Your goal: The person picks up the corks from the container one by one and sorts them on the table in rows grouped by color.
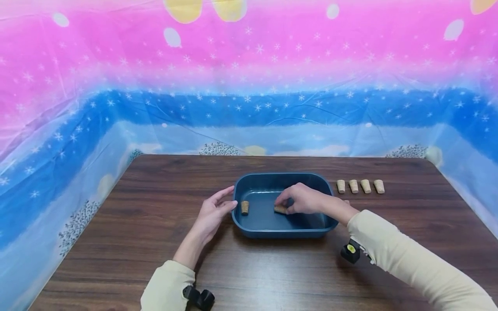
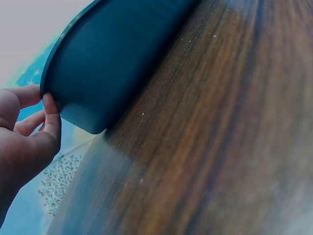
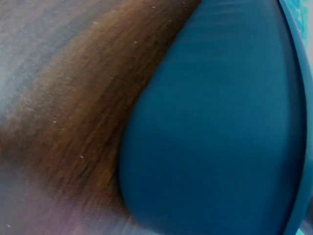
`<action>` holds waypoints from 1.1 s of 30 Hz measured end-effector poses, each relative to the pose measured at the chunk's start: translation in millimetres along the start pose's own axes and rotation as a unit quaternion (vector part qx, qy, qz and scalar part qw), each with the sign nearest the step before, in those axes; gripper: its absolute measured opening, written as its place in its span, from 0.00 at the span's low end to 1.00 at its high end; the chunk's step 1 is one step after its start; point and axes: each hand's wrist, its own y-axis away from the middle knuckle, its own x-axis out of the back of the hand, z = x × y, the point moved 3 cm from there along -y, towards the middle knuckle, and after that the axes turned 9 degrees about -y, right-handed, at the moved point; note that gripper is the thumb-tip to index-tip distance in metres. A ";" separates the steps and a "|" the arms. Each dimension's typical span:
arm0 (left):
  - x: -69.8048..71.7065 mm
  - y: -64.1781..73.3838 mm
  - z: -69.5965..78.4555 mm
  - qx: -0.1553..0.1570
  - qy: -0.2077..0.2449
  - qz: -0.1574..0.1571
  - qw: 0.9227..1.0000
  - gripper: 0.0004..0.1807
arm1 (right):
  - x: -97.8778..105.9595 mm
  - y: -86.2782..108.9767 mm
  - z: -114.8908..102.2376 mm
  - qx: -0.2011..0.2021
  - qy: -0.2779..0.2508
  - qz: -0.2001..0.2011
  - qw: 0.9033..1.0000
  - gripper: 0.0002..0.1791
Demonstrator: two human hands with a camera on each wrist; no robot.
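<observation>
A dark blue rectangular dish (image 1: 268,234) with rounded corners sits on the wooden table. My left hand (image 1: 210,216) holds its left end, thumb at the rim; in the left wrist view the fingers (image 2: 52,117) meet the dish's edge. Inside, a tapered cork stopper (image 1: 244,207) stands near the left wall. My right hand (image 1: 305,199) reaches over the right side and pinches a second cork (image 1: 279,209), tilted low near the dish's floor; whether it touches the floor I cannot tell. The right wrist view holds mostly the dish's outer wall (image 3: 215,127), with the right fingers hidden.
Several more corks (image 1: 353,186) stand in a row on the table to the right of the dish. The brown tabletop (image 1: 155,207) spreads around it. A pink and blue patterned cloth (image 1: 249,103) hangs behind and along both sides.
</observation>
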 end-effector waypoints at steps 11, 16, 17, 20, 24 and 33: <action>-0.2 0.8 0.2 -0.001 0.001 -0.002 1.000 0.26 | -7.3 -2.8 2.9 -0.005 -0.021 0.022 1.000 0.14; -0.5 0.7 0.3 -0.001 0.002 0.001 1.000 0.26 | -9.9 -3.7 2.3 -0.006 -0.023 0.013 1.000 0.16; -0.5 0.6 0.3 -0.001 0.001 0.002 1.000 0.26 | -10.5 -4.0 2.3 -0.004 -0.020 0.010 1.000 0.16; -0.8 0.6 0.4 0.000 -0.001 0.005 1.000 0.26 | -11.7 -4.6 1.2 -0.005 -0.013 0.006 1.000 0.16; -0.9 1.1 0.8 -0.002 -0.002 0.005 1.000 0.26 | -13.4 -5.4 1.4 -0.003 0.003 0.008 1.000 0.16; -1.1 1.4 0.7 -0.002 -0.005 0.005 1.000 0.26 | -14.3 -5.6 1.4 0.000 0.019 0.014 1.000 0.16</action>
